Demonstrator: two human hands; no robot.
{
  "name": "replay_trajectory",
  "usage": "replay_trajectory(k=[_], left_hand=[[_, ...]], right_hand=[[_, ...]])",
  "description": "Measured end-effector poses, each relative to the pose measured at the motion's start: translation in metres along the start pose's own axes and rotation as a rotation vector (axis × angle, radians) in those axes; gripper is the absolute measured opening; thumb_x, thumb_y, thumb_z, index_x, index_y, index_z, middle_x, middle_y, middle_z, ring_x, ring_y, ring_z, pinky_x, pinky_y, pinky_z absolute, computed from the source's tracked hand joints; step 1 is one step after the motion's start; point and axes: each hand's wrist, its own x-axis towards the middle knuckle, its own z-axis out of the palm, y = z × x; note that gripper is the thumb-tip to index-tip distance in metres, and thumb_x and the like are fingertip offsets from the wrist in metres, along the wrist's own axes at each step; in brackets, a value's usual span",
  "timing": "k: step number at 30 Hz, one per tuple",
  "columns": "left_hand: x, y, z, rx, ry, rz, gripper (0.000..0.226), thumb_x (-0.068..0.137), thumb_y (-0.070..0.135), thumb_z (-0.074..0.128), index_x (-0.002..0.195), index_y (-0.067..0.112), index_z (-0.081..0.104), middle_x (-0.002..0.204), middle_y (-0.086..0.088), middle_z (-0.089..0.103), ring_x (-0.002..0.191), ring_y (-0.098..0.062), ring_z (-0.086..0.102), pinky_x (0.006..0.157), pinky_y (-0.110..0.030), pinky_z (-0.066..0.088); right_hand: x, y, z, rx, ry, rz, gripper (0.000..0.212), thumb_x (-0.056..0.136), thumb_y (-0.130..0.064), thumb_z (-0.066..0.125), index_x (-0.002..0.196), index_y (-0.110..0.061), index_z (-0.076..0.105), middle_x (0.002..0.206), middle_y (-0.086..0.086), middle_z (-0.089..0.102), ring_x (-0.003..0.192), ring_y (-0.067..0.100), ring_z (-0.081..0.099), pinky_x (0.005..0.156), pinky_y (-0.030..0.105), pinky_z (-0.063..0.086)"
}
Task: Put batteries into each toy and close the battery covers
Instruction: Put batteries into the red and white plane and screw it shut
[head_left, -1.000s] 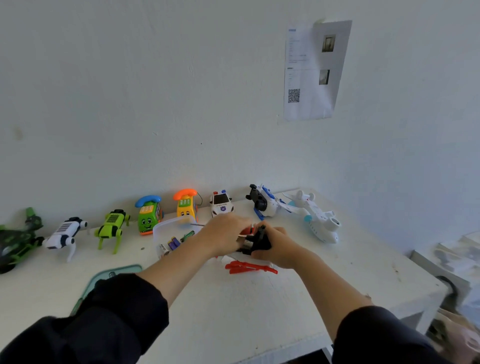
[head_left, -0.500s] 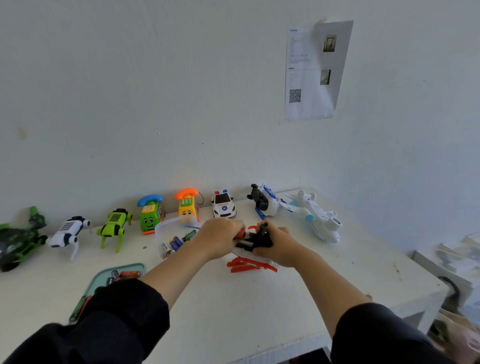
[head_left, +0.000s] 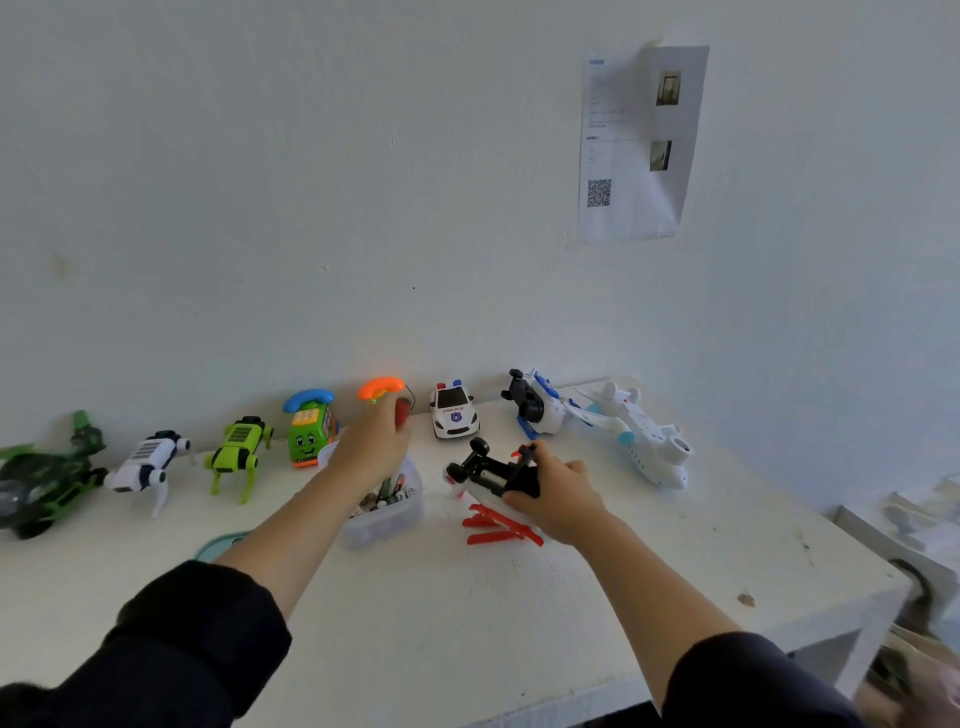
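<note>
My right hand (head_left: 558, 499) grips a white toy helicopter (head_left: 491, 475) that lies upside down on the table, black wheels up and red rotor blades (head_left: 501, 527) flat beneath it. Its black underside shows what looks like an uncovered battery slot. My left hand (head_left: 371, 441) hovers above a clear plastic box of batteries (head_left: 387, 512), fingers closed on a small red piece (head_left: 401, 413). I cannot tell what that piece is.
Toys line the wall: a dark green vehicle (head_left: 39, 486), white robot dog (head_left: 148, 462), green robot dog (head_left: 239, 449), green phone (head_left: 309, 431), orange phone (head_left: 382, 387), police car (head_left: 453, 413), blue-white helicopter (head_left: 537, 405), white plane (head_left: 644, 441). A teal tray (head_left: 223, 543) lies left.
My left hand has left the upside-down helicopter and lifted up and to the left with the red piece. My right hand stays on the toy, whose underside is now exposed.
</note>
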Motion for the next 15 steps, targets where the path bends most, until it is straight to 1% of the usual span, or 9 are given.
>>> replay_trajectory(k=[3, 4, 6, 8, 9, 10, 12, 13, 15], left_hand=[[-0.015, 0.035, -0.014, -0.302, 0.264, 0.168, 0.019, 0.091, 0.018, 0.059, 0.107, 0.007, 0.055, 0.089, -0.004, 0.057, 0.078, -0.019, 0.053, 0.065, -0.022, 0.038], [-0.020, 0.043, -0.015, -0.404, 0.306, 0.200, 0.021, 0.090, 0.017, 0.062, 0.108, 0.009, 0.055, 0.090, -0.002, 0.059, 0.079, -0.019, 0.056, 0.067, -0.022, 0.041], [-0.025, 0.050, -0.009, -0.542, 0.321, 0.227, 0.027, 0.087, 0.016, 0.065, 0.110, 0.014, 0.052, 0.091, -0.004, 0.062, 0.079, -0.022, 0.064, 0.070, -0.030, 0.053], [-0.028, 0.051, 0.003, -0.575, 0.316, 0.221, 0.027, 0.086, 0.013, 0.065, 0.110, 0.013, 0.050, 0.091, -0.007, 0.061, 0.082, -0.024, 0.064, 0.073, -0.033, 0.055], [-0.030, 0.051, 0.009, -0.573, 0.326, 0.221, 0.026, 0.086, 0.011, 0.065, 0.109, 0.011, 0.051, 0.091, -0.007, 0.060, 0.083, -0.024, 0.063, 0.072, -0.030, 0.054], [-0.031, 0.052, 0.014, -0.572, 0.343, 0.228, 0.025, 0.086, 0.010, 0.065, 0.108, 0.009, 0.052, 0.090, -0.006, 0.059, 0.082, -0.023, 0.062, 0.071, -0.024, 0.053], [-0.035, 0.053, 0.021, -0.557, 0.378, 0.244, 0.023, 0.085, 0.007, 0.066, 0.105, 0.003, 0.054, 0.086, -0.003, 0.057, 0.076, -0.020, 0.058, 0.065, -0.006, 0.044], [-0.037, 0.055, 0.024, -0.539, 0.379, 0.256, 0.023, 0.086, 0.006, 0.065, 0.105, 0.001, 0.054, 0.085, -0.002, 0.057, 0.074, -0.019, 0.056, 0.062, -0.003, 0.041], [-0.038, 0.054, 0.029, -0.514, 0.363, 0.275, 0.023, 0.087, 0.008, 0.065, 0.105, 0.001, 0.054, 0.085, -0.002, 0.056, 0.073, -0.018, 0.054, 0.061, -0.005, 0.042]], right_hand=[[-0.001, -0.003, 0.000, -0.022, 0.012, 0.014, 0.056, 0.088, -0.042, 0.060, 0.135, -0.030, 0.031, 0.127, 0.005, 0.046, 0.118, 0.025, 0.037, 0.089, 0.041, 0.048], [-0.001, -0.004, -0.001, -0.026, 0.015, 0.017, 0.056, 0.088, -0.042, 0.060, 0.135, -0.030, 0.031, 0.127, 0.005, 0.045, 0.117, 0.025, 0.037, 0.089, 0.041, 0.049], [-0.002, -0.006, -0.001, -0.028, 0.016, 0.024, 0.056, 0.089, -0.042, 0.059, 0.135, -0.030, 0.030, 0.127, 0.005, 0.045, 0.115, 0.025, 0.040, 0.090, 0.042, 0.049], [-0.003, -0.006, 0.000, -0.044, 0.018, 0.021, 0.056, 0.089, -0.042, 0.059, 0.135, -0.030, 0.030, 0.128, 0.004, 0.045, 0.115, 0.025, 0.039, 0.089, 0.041, 0.048], [-0.003, -0.006, 0.001, -0.056, 0.019, 0.016, 0.057, 0.089, -0.042, 0.059, 0.136, -0.030, 0.029, 0.129, 0.004, 0.046, 0.116, 0.024, 0.037, 0.089, 0.041, 0.048], [-0.003, -0.006, 0.002, -0.065, 0.022, 0.012, 0.058, 0.088, -0.043, 0.059, 0.136, -0.030, 0.029, 0.129, 0.003, 0.046, 0.117, 0.024, 0.037, 0.088, 0.040, 0.048], [-0.003, -0.005, 0.003, -0.067, 0.029, 0.012, 0.058, 0.088, -0.043, 0.060, 0.136, -0.031, 0.029, 0.130, 0.002, 0.046, 0.117, 0.023, 0.036, 0.087, 0.039, 0.047], [-0.003, -0.004, 0.003, -0.065, 0.031, 0.013, 0.058, 0.088, -0.043, 0.059, 0.136, -0.031, 0.029, 0.131, 0.002, 0.047, 0.117, 0.023, 0.036, 0.087, 0.039, 0.047], [-0.002, -0.004, 0.003, -0.065, 0.028, 0.014, 0.058, 0.088, -0.043, 0.059, 0.136, -0.031, 0.029, 0.131, 0.001, 0.047, 0.117, 0.023, 0.035, 0.088, 0.040, 0.047]])
